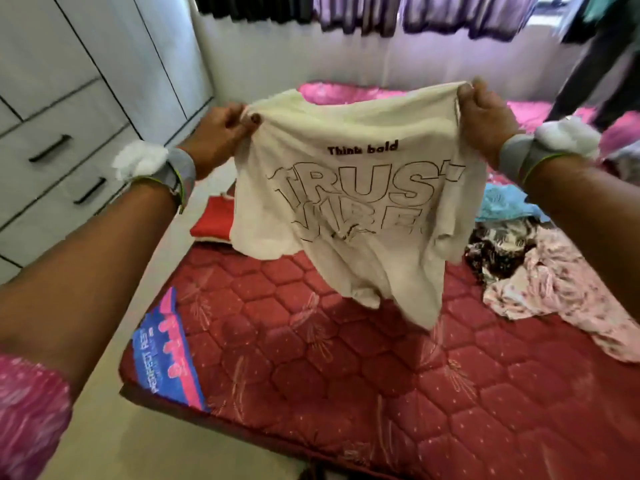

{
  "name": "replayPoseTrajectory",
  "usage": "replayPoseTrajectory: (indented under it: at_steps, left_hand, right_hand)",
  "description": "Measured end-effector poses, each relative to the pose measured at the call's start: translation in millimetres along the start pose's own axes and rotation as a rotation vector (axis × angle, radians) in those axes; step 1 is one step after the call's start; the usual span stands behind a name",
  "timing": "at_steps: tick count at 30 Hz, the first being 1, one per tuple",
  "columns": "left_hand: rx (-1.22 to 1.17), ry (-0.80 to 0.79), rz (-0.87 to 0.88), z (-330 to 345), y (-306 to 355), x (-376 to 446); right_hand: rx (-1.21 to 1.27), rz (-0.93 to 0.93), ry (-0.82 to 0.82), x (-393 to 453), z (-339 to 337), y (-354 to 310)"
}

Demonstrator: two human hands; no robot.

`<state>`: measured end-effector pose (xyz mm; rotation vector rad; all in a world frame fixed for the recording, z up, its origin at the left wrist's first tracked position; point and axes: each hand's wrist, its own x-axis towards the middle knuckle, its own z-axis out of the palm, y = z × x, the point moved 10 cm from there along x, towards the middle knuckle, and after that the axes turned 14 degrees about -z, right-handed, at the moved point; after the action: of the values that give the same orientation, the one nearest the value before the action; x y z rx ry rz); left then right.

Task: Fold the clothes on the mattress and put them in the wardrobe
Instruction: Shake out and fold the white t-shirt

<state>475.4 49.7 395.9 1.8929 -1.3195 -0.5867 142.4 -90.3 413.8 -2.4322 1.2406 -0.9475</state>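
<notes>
I hold a cream T-shirt (349,209) with black printed letters up in the air over the red quilted mattress (346,358). My left hand (218,128) pinches its top left corner and my right hand (485,114) grips its top right corner. The shirt hangs spread between them, its lower end dangling just above the mattress. A folded red garment (213,220) lies at the mattress's far left edge. Loose clothes lie in a heap on the right: a pink floral piece (568,299), a dark patterned one (495,247) and a light blue one (502,202).
The white wardrobe (86,98) with drawers and black handles stands to the left, its doors closed. A strip of pale floor (114,341) runs between it and the mattress. Pink bedding (346,91) lies at the far wall under curtains. Another person's dark-clothed legs (602,74) stand at the back right.
</notes>
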Motion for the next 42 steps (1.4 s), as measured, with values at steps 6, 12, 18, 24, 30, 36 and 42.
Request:
replayPoseTrajectory:
  at_steps: [6, 12, 18, 24, 30, 36, 42]
  left_hand:
    - [-0.024, 0.158, 0.207, -81.1, 108.0, -14.1]
    - [0.308, 0.309, 0.283, -132.2, 173.7, -38.8]
    - [-0.188, 0.354, 0.197, -170.5, 156.4, -53.9]
    - [-0.246, 0.724, 0.162, -206.3, 149.0, -74.8]
    - [-0.006, 0.78, 0.105, -201.6, 149.2, -80.4]
    - [0.295, 0.72, 0.034, -174.7, 133.2, -68.8]
    - [0.417, 0.49, -0.154, -137.3, 138.9, -44.3]
  right_hand:
    - [-0.483, -0.173, -0.337, 37.6, -62.2, -62.1]
    - [0.568, -0.006, -0.051, 62.1, -131.1, -64.2]
    - [0.349, -0.14, 0.098, 76.9, -137.4, -74.5]
    - [-0.325, -0.341, -0.039, 71.2, -116.1, -121.6]
    - [0.039, -0.334, 0.148, 90.1, -139.6, -116.2]
    - [0.237, -0.199, 0.187, 95.0, -117.3, -96.7]
    - [-0.003, -0.13, 0.053, 101.2, -100.5, -107.5]
